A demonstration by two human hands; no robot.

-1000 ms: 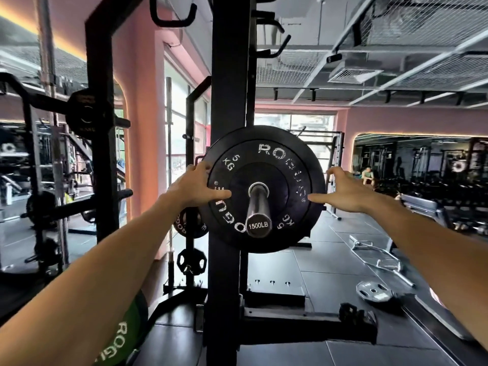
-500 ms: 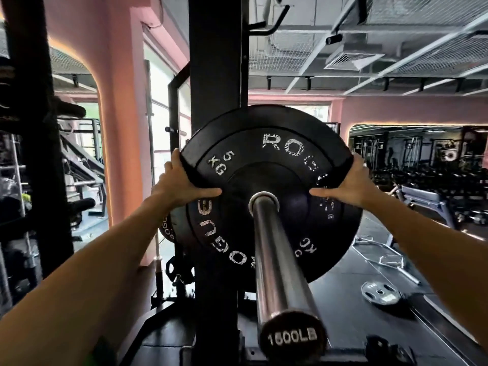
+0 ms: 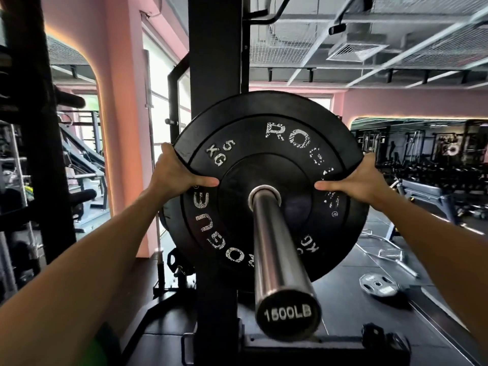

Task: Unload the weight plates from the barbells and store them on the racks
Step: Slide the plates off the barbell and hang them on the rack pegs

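Note:
A black 5 kg bumper plate (image 3: pixel 266 143) with white lettering sits on the chrome barbell sleeve (image 3: pixel 277 247), whose end cap reads 1500LB and points toward me. My left hand (image 3: pixel 175 173) grips the plate's left rim, thumb across the face and fingers behind. My right hand (image 3: pixel 361 180) grips the right rim the same way. Behind the plate rises the black rack upright (image 3: pixel 215 75).
A small grey plate (image 3: pixel 380 283) lies on the dark floor at the right, near a low metal frame (image 3: pixel 390 249). A bench (image 3: pixel 427 194) stands further right. More racks and machines (image 3: pixel 37 154) fill the left side. A small plate (image 3: pixel 182 262) hangs low on the rack.
My view has moved closer to the plate. Both hands went from resting flat on its face to gripping its rim, and the plate sits further out along the sleeve toward me.

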